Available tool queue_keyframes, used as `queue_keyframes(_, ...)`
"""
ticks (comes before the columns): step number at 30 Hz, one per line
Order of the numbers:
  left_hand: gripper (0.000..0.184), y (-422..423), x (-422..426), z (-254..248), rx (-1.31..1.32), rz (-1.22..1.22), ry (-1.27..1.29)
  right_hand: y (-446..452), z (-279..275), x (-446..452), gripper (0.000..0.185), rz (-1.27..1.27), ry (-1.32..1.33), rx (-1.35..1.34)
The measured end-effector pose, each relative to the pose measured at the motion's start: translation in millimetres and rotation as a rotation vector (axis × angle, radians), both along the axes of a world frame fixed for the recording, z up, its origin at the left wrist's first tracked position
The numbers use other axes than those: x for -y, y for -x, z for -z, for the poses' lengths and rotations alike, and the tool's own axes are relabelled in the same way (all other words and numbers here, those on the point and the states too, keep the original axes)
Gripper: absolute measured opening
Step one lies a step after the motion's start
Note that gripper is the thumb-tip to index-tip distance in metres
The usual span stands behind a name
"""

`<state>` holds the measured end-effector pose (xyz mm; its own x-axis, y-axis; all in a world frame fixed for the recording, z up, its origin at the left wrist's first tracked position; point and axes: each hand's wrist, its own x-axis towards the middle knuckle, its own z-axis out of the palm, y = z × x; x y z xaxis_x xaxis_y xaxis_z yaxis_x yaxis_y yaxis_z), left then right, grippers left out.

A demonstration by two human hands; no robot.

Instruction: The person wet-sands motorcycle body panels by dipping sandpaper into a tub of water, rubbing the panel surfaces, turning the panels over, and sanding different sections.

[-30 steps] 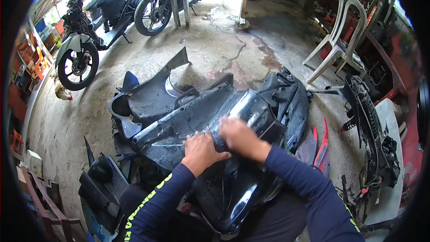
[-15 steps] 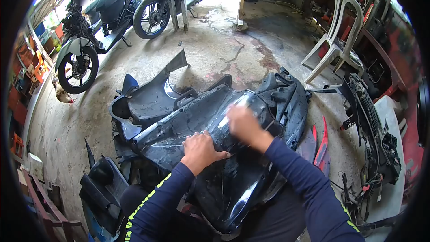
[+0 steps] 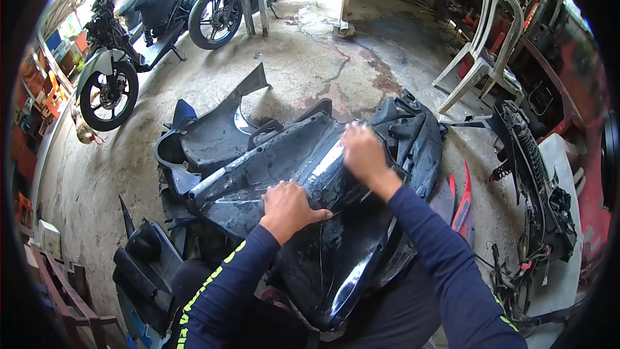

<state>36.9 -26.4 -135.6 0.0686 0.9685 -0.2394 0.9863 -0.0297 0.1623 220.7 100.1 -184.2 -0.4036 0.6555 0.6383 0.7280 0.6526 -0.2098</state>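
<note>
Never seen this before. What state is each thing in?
Dark panel: off the motorbikes, scuffed, shiny in places
Left grip: resting on dark panel, thumb spread
Right grip: fingers curled; whether it holds anything is unclear
Nearer motorbike: standing, front partly stripped
Red-and-white motorbike: standing
Plastic chair: upright
Floor: cracked, stained

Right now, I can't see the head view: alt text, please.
A person's left hand rests on a dark, scuffed panel; the blurred right hand is at its far side. Two motorcycles stand beyond, a pale chair at right.
</note>
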Motion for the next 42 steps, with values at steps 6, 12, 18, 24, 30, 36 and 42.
queue_keyframes(6, 0.093, 3, 5, 12, 0.026, 0.070, -0.258, -6, -17, -5, 0.020, -0.108, 0.117, 0.186)
queue_keyframes(12, 0.094, 8, 5, 18, 0.063, 0.109, -0.253, 24, 23, 50, 0.023, -0.496, -0.023, 0.077)
queue_keyframes(18, 0.095, 3, 4, 10, 0.019, 0.073, -0.112, 8, 14, 22, 0.023, -0.179, -0.109, 0.357)
queue_keyframes(24, 0.082, 0, 2, 7, -0.019, 0.050, -0.122, -6, -10, -6, 0.016, 0.087, 0.282, 0.076)
queue_keyframes(30, 0.083, 1, 2, 10, -0.002, 0.082, -0.255, -4, -10, 12, 0.011, -0.213, 0.186, 0.129)
queue_keyframes(36, 0.089, -1, -3, 1, -0.021, 0.025, -0.055, 11, 7, 36, 0.021, -0.336, -0.144, 0.325)
queue_keyframes(42, 0.097, -4, -1, 4, 0.000, 0.017, -0.049, 8, 10, 13, 0.022, -0.023, 0.084, 0.365)
